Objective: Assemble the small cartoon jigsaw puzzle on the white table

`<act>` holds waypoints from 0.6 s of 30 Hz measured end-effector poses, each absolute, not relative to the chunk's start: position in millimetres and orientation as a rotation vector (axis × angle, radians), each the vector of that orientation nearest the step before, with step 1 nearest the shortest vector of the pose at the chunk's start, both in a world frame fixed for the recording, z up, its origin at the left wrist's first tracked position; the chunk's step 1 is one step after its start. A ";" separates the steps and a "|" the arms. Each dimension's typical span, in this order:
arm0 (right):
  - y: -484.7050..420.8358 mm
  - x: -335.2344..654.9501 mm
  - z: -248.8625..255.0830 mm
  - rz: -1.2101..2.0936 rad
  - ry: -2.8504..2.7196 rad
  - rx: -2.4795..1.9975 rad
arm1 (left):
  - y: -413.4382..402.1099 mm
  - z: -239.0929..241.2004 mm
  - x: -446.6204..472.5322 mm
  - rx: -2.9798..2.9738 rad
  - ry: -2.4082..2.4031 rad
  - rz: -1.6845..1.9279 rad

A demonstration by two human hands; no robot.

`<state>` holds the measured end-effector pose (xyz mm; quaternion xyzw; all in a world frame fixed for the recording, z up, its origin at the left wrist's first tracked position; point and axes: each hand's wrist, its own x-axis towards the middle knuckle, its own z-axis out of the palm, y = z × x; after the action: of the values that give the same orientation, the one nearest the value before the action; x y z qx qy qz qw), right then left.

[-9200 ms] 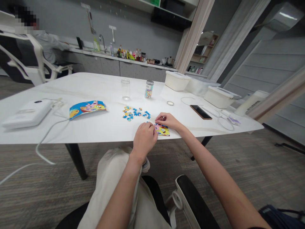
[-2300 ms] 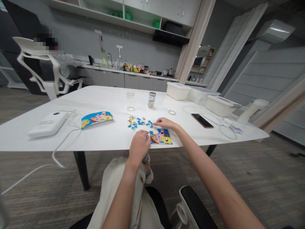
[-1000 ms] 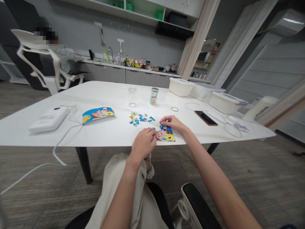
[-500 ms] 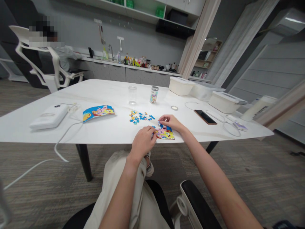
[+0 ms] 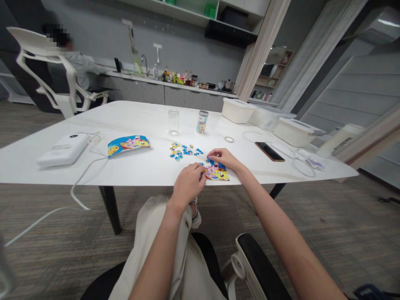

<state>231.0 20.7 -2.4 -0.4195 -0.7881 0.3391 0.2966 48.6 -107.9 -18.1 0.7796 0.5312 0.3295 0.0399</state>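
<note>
Since about two seconds back, the right hand [image 5: 223, 157] has drawn away from the loose pieces [image 5: 184, 151] and now sits over the far edge of the part-built puzzle [image 5: 218, 173], while the left hand [image 5: 187, 183] has closed in on the puzzle's left edge. The puzzle lies flat at the near edge of the desk [image 5: 143, 166], between the two hands. Right fingertips are bunched together and bear down on the puzzle's far left corner; whether they pinch a piece cannot be told. Left fingers are curled, tips against the puzzle's edge, and what they grip is hidden behind the back of the hand. Loose pieces lie scattered just beyond the puzzle, toward the desk's middle. A picture card [image 5: 128, 143] lies well to the left, and a phone [image 5: 269, 151] lies to the right.
</note>
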 end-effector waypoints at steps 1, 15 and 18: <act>20.9 231.1 -2.5 0.901 -2.096 -1.117 | -107.9 -18.2 48.7 2.391 1.628 1.013; 23.1 234.5 -6.4 0.738 -2.158 -1.076 | -108.1 -18.1 49.0 2.417 1.635 0.981; 17.7 234.6 -4.1 0.639 -2.206 -1.024 | -107.8 -18.6 48.9 2.450 1.585 1.002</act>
<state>234.6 17.7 -4.1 -0.3873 -0.8344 0.2419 0.3086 48.9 -107.8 -18.6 0.7938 0.5135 0.3247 0.0281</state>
